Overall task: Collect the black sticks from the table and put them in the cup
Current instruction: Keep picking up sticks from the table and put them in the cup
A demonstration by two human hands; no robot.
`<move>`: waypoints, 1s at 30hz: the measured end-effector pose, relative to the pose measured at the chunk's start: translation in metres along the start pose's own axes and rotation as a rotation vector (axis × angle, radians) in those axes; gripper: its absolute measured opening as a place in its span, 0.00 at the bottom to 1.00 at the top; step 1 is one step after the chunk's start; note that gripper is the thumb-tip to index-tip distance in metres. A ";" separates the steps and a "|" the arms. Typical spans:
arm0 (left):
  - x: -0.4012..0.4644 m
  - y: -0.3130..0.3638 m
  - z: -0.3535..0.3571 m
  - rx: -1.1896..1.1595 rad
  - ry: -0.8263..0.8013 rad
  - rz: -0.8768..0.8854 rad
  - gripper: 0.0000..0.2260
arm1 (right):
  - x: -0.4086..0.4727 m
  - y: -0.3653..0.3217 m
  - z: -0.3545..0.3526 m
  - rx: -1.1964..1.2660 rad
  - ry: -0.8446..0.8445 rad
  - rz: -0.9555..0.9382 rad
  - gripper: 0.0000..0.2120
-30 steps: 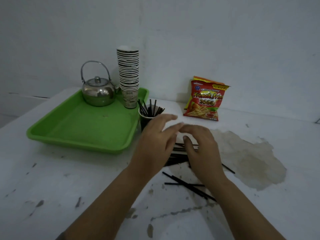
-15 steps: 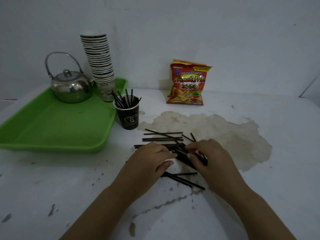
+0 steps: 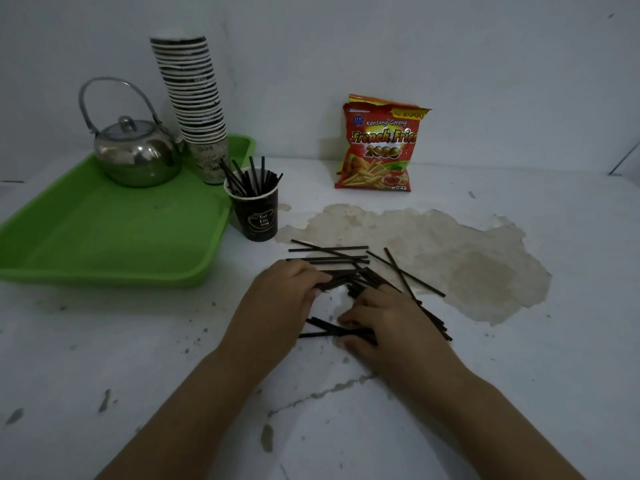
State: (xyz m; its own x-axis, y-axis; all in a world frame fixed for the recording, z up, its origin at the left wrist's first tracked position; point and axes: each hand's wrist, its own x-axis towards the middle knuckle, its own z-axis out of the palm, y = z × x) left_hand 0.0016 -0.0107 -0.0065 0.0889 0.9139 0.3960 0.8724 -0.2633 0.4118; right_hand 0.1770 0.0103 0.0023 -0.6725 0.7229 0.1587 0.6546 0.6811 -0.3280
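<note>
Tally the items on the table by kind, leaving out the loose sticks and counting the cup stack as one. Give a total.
Green tray: 1
Metal kettle: 1
Stack of paper cups: 1
Black cup holding sticks: 1
Snack bag: 1
Total: 5

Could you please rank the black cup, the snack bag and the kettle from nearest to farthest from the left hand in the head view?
From the left hand:
1. Black cup, just beyond the hand, beside the green tray, already holding sticks.
2. Kettle, far left, on the tray's back part.
3. Snack bag, far right, leaning against the wall.
Kettle and bag are close; the kettle looks slightly nearer.
</note>
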 end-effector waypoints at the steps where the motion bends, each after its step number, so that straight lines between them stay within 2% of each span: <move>1: -0.001 -0.001 0.001 0.005 -0.002 -0.010 0.11 | 0.000 -0.001 0.001 -0.012 -0.006 -0.010 0.13; 5: -0.001 -0.005 0.003 0.023 -0.027 -0.019 0.12 | 0.002 -0.006 0.004 -0.064 -0.004 -0.035 0.09; 8: 0.000 -0.008 0.003 0.035 -0.040 -0.009 0.19 | 0.003 -0.008 0.006 -0.089 0.001 -0.002 0.08; 11: 0.001 -0.010 0.002 0.055 -0.001 -0.015 0.21 | 0.002 -0.008 0.008 -0.097 0.002 0.014 0.08; 18: 0.001 -0.006 0.000 0.047 0.058 -0.031 0.18 | 0.005 -0.004 0.014 -0.122 -0.036 0.012 0.16; 24: 0.000 -0.007 0.001 0.018 0.063 -0.060 0.15 | 0.005 -0.002 0.011 -0.161 0.027 0.027 0.10; 30: -0.001 -0.009 0.003 0.008 0.055 -0.070 0.13 | 0.003 0.001 0.012 -0.203 0.033 0.001 0.08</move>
State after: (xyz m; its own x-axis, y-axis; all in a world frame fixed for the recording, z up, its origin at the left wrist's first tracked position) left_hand -0.0042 -0.0079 -0.0131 0.0016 0.9117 0.4109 0.8792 -0.1971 0.4338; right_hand 0.1718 0.0118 -0.0087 -0.6621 0.7250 0.1897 0.7139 0.6872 -0.1343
